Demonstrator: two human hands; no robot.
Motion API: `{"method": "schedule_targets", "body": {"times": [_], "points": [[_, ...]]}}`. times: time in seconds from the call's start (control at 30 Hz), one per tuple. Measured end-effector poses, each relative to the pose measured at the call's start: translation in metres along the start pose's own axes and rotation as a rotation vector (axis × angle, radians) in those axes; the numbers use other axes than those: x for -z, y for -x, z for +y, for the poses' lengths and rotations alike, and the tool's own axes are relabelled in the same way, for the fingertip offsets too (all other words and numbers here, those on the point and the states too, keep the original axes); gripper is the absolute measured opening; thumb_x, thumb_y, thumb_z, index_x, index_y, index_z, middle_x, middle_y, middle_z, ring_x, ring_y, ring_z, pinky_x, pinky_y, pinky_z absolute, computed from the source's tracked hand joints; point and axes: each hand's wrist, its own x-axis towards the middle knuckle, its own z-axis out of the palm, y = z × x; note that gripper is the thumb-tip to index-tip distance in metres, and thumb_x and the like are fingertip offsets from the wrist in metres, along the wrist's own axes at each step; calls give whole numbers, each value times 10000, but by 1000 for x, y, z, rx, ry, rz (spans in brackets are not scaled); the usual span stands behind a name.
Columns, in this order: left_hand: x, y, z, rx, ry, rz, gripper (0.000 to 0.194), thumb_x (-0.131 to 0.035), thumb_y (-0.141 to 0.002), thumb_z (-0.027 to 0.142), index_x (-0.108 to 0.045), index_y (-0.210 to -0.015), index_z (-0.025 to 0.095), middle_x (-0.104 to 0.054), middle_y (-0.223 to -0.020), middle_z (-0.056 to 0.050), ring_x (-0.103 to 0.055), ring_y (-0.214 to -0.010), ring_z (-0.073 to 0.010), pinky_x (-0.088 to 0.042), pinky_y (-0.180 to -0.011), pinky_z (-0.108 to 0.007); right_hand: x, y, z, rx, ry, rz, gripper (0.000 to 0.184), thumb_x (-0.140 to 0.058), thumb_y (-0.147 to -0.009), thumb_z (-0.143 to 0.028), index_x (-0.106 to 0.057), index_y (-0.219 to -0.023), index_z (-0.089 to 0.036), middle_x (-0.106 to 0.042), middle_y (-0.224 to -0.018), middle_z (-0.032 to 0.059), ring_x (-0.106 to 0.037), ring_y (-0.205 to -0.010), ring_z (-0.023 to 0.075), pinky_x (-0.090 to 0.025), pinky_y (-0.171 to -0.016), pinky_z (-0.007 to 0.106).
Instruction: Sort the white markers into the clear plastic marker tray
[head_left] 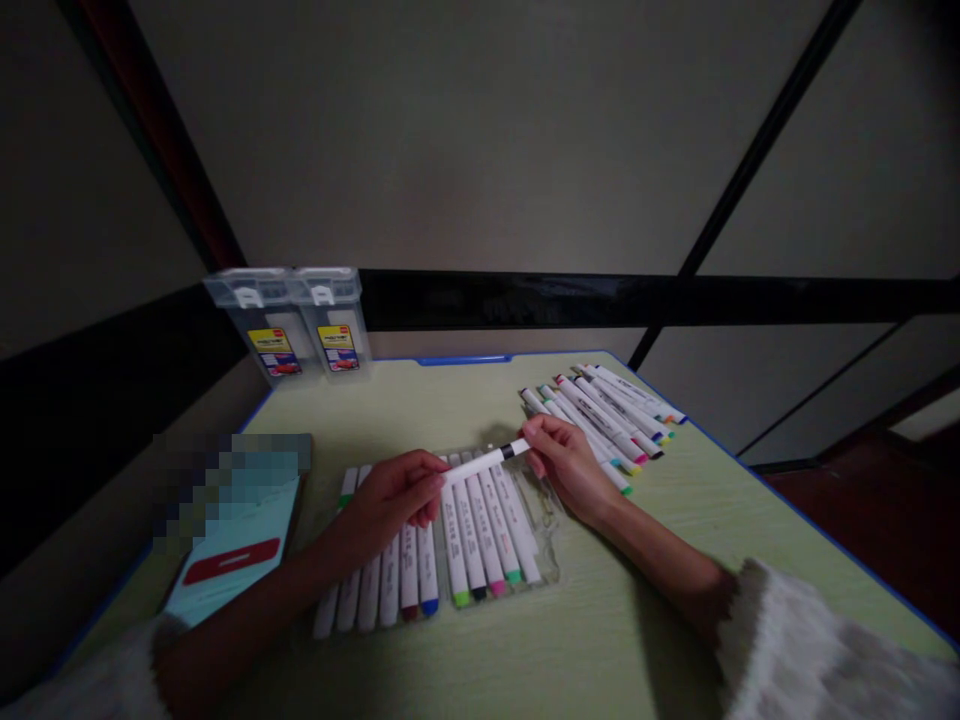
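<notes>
A white marker (477, 465) with a black band near its right end is held level between my two hands. My left hand (399, 490) pinches its left end, and my right hand (564, 458) grips the right end with thumb and fingers. Below the hands lies a clear plastic tray (550, 540) holding a row of white markers (487, 535). Their lower ends show green, black, pink, blue and brown, while some are plain white. My left hand and forearm hide part of that row.
Loose white markers (600, 410) with coloured ends lie in a pile at the right back. Two clear plastic cases (330, 320) with yellow labels stand at the back left. A tablet-like device (247, 540) with a lit screen lies left. The table has a blue edge (465, 360).
</notes>
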Motion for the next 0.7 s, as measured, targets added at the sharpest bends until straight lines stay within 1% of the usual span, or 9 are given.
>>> {"method": "schedule_targets", "body": {"times": [0.13,0.3,0.43,0.7], "points": [[0,0,1,5,-7,-1,143,-471,-715,304,-505,-754,171,-467,-468,77,-424,-432,-79,-337,-457,-213,2,-1,2,8,27,10,297,-561,-714,-419,-498,-563,-172,-377,-324,-76,-244,-340,63,-173,-403,227],[0,-1,0,4,-15,-2,129,-479,-710,285,-511,-762,170,-469,-472,76,-425,-438,-81,-334,-456,-212,1,-1,2,3,-17,5,255,-600,-698,-352,-489,-552,-174,-406,-338,-75,-279,-358,62,-202,-424,222],[1,0,-2,-9,-14,-17,132,-478,-718,271,-512,-789,165,-468,-482,76,-424,-446,-78,-335,-459,-209,1,0,1,-3,-50,2,207,-606,-696,-301,-510,-572,-166,-433,-354,-75,-297,-354,51,-188,-423,218],[1,-1,-2,-3,-10,-20,141,-482,-718,271,-503,-796,156,-463,-480,78,-418,-448,-75,-334,-461,-208,1,0,-1,-19,-82,0,150,-613,-676,-266,-534,-602,-162,-461,-383,-67,-330,-356,47,-189,-414,210]]}}
